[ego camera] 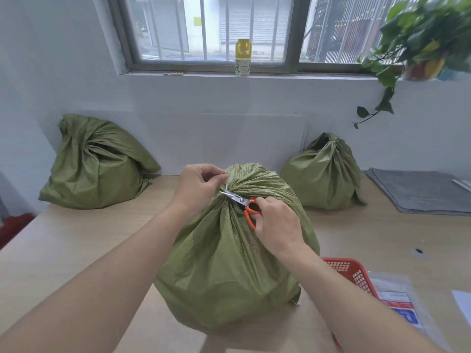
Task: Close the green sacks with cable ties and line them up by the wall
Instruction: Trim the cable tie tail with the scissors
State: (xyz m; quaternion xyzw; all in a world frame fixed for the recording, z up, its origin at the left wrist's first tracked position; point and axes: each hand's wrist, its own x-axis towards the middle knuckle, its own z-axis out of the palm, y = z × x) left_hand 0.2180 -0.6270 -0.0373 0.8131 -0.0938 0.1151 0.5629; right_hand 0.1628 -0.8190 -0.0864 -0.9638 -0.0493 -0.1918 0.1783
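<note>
At the middle of the table (76,240) stands the green sack (229,263), neck gathered; a second sack (96,164) and a third sack (325,174) sit back against the wall; print on the plastic packet (400,304) is too blurred to read; your forearms reach forward; your left hand (197,186) pinches the cable tie (225,187) tail; your right hand (276,222) grips the orange scissors (241,200), fingers curled round the handles, blades parted at the tie.

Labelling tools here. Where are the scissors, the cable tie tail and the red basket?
scissors (238,198): head view, steel blades near the pivot.
cable tie tail (225,187): head view, white strip above the blades.
red basket (359,276): head view, its mesh wall.
</note>
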